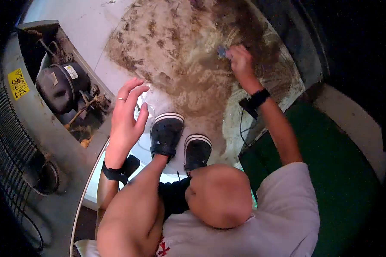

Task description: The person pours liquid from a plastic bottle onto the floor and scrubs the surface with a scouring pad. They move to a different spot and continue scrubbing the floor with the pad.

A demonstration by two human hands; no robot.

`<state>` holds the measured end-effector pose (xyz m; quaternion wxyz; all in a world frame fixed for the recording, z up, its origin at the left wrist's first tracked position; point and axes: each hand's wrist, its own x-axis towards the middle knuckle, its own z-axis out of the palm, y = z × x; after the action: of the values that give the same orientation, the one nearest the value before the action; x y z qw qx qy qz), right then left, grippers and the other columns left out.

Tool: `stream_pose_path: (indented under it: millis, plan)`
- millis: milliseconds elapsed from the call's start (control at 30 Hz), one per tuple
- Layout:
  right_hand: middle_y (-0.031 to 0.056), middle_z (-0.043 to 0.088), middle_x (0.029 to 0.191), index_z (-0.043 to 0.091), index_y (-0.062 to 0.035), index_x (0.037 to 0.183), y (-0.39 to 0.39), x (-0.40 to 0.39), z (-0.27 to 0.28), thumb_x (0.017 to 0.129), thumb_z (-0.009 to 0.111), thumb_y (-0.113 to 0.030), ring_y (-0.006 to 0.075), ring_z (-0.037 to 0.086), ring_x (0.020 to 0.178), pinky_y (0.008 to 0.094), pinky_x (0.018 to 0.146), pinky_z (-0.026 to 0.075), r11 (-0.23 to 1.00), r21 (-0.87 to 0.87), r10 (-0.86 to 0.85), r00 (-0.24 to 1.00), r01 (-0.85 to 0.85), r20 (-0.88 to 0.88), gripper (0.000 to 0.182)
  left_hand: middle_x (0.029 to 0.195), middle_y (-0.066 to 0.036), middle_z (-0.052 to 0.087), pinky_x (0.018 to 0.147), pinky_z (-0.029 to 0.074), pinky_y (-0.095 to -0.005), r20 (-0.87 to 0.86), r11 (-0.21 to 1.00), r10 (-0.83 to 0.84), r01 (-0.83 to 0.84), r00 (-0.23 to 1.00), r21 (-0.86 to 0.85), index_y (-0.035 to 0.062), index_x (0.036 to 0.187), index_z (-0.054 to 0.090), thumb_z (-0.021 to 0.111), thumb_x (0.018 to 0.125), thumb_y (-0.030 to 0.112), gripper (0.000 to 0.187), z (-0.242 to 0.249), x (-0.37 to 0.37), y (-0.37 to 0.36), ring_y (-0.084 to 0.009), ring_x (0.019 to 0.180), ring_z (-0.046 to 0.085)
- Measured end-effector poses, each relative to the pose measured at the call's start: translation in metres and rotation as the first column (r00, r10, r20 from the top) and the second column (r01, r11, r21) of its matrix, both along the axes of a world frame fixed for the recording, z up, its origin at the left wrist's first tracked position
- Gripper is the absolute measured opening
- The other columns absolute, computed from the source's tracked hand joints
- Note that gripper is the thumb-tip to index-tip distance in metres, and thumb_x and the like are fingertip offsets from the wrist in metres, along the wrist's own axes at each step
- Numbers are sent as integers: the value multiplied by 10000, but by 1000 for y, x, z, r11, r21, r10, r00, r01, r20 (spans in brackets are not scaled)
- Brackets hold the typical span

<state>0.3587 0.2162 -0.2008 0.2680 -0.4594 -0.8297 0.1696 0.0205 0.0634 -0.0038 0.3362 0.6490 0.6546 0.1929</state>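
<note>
My right hand [241, 62] is closed around a small blue-grey scrubbing piece [222, 52], whose exact kind is too blurred to tell. It is held against the brown, wet grime [193, 77] spread over the white floor, where pale swirling streaks show. My left hand [128, 109], with a ring on one finger, is raised with its fingers apart and nothing in them. It hovers between my shoes and the open compressor bay of a fridge [64, 85].
To the left, the fridge's back shows a dark compressor [66, 81], a yellow warning label [18, 84] and a black condenser grille [13, 141]. My black shoes [166, 132] stand at the grime's near edge. A dark green surface [317, 171] lies right, beside a thin cable [241, 128].
</note>
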Motion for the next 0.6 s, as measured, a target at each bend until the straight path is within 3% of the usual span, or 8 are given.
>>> stream_pose_path:
  millis: [33,133,200,333,367,467,567,600]
  plan:
    - [138,624,833,651,-48,788,-3,8,6,737,547,43,311,600,824,380,724,482,1000,-7,-3,990,4,140,147,1258,-148,511,999,381,-383,8,1000,8,-8,1000,-4,44,1106,562,548,786,-12,325,-1,0,0,-327,1190,486]
    - [132,638,844,653,-54,812,20,18,5,729,560,19,309,607,830,381,718,482,929,-278,-297,939,243,-171,144,1257,-148,512,1003,377,-383,26,1000,13,-13,1000,-23,45,1105,563,545,787,-14,324,-1,0,2,-324,1195,482]
    - [135,650,909,656,-85,826,41,14,21,710,602,-33,319,600,858,400,698,483,906,-170,-368,919,389,139,138,1260,-147,511,1004,376,-383,36,999,30,-29,999,-38,44,1105,562,543,784,-19,328,-2,2,4,-323,1196,482]
    - [134,654,829,656,-83,794,-21,8,17,696,576,29,316,605,820,392,689,479,967,-47,-247,966,251,80,169,1264,-146,510,1000,379,-387,36,1000,7,-6,999,-23,41,1105,563,542,774,-27,338,-3,4,6,-324,1187,490]
    - [140,654,861,653,-76,802,-24,21,2,675,574,49,328,598,846,416,736,473,978,17,-210,976,209,56,195,1267,-146,508,1003,376,-387,24,1000,4,-3,1000,-27,37,1102,561,542,773,-30,337,-4,2,6,-325,1195,483]
    - [128,648,867,653,-73,800,19,27,16,649,568,90,324,598,870,416,810,467,927,-123,-342,933,355,114,238,1268,-145,506,1012,368,-386,33,998,23,-20,999,-65,37,1100,562,538,779,-31,329,-3,2,9,-321,1216,465]
    - [133,639,854,644,-55,791,22,14,23,643,565,94,325,598,861,426,814,461,891,-137,-423,901,433,96,224,1263,-148,506,1014,368,-381,53,998,8,-5,999,-57,42,1100,565,536,780,-34,330,-3,7,10,-320,1218,463]
    - [132,639,849,640,-52,793,10,7,25,651,562,85,324,595,857,426,812,457,945,-101,-305,950,311,71,213,1262,-149,505,1014,369,-381,63,998,9,-6,998,-55,43,1100,566,537,779,-35,331,-3,10,10,-321,1215,464]
